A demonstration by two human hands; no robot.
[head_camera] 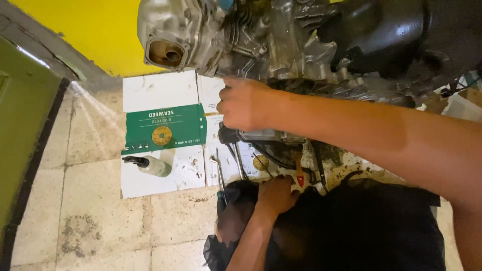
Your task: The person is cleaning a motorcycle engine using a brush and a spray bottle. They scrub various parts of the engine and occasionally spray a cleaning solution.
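Note:
A grimy metal engine [281,40] fills the top of the view, its round exhaust port [165,52] facing left. My right hand [243,103] comes in from the right and is closed in a fist just under the engine's lower edge, gripping a dark-handled tool [228,134] that sticks out below the fist. My left hand [276,193] comes up from the bottom over dark cloth [361,226], fingers curled around a small red-handled tool [299,179]. What the dark tool's tip touches is hidden by my right hand.
Flattened white and green cardboard [160,130] lies on the stained tile floor [90,211]. On it lie a small spray bottle [150,164], a wrench [216,163] and thin metal tools [238,160]. A green door [22,130] stands left, a yellow wall [95,30] behind.

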